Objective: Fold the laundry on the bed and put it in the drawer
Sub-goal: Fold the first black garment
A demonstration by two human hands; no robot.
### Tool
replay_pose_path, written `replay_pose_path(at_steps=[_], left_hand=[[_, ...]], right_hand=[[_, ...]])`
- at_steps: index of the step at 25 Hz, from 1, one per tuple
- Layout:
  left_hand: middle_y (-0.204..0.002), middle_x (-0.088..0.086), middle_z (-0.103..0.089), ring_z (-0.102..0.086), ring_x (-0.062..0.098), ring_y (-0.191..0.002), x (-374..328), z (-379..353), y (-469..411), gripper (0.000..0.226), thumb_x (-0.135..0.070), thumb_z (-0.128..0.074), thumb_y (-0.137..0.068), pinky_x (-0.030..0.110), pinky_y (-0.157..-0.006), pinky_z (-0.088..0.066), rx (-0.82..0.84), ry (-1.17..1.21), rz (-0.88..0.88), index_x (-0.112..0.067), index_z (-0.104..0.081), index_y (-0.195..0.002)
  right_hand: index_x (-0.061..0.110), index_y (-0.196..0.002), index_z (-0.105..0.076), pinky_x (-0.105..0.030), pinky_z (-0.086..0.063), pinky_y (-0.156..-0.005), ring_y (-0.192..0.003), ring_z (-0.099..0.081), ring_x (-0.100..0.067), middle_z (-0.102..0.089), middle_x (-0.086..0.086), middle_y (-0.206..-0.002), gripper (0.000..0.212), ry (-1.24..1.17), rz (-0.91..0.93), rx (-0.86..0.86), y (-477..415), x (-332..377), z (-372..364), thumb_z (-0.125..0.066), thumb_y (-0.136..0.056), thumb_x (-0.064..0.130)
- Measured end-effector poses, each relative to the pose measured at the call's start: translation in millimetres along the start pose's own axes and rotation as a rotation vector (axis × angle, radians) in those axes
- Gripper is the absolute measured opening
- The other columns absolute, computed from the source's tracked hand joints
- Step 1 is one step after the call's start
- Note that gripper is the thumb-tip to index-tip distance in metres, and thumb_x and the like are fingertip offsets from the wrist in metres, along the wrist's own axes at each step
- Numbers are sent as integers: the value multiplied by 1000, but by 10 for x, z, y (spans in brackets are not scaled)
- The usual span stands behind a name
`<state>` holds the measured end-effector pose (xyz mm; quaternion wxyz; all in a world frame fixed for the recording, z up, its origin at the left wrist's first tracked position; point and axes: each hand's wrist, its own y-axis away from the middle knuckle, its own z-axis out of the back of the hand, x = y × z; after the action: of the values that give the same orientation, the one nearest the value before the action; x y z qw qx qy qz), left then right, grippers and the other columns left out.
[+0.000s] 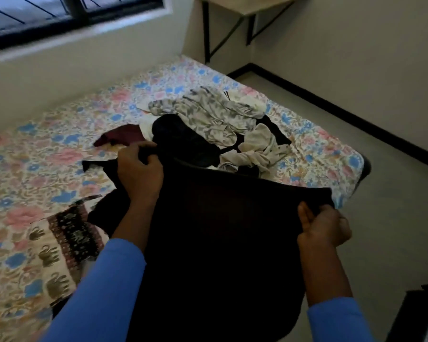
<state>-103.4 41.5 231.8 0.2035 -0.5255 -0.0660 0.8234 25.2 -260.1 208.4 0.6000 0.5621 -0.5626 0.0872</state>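
While the black garment [215, 233] hung spread above the near edge of the bed [35, 154], the left hand [140, 172] pinched its upper left edge and the right hand [323, 227] clamped its upper right corner, the cloth drooping between and below both fists. Beyond it lay a heap of unfolded laundry [215, 119].

Two arms in blue sleeves reach forward. The left hand [140, 169] is raised farther out, fingers curled closed in a pinch. The right hand [324, 225] sits lower and nearer, thumb pressed against closed fingers.
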Motion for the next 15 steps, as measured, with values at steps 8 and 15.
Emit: replay_pose_path(at_steps=[8, 15], left_hand=[[-121, 17, -73, -65, 38, -117, 2275, -2624, -244, 38, -23, -60, -88, 40, -103, -47, 550, -477, 159, -14, -75, -122], [-112, 23, -69, -62, 43, -111, 2716, -3298, -359, 42, -30, -55, -84, 44, -98, -46, 485, -481, 211, -9, -71, -116]], right_hand=[[11, -90, -58, -30, -61, -75, -70, -68, -12, -63, -5, -93, 19, 295, -187, -60, -2594, -1748, -678, -49, -97, -5], [22, -79, -72, -40, -62, -72, -65, -74, -17, -72, 6, -62, 19, 633, 102, -239, -3096, -2264, -799, -63, -83, 38]])
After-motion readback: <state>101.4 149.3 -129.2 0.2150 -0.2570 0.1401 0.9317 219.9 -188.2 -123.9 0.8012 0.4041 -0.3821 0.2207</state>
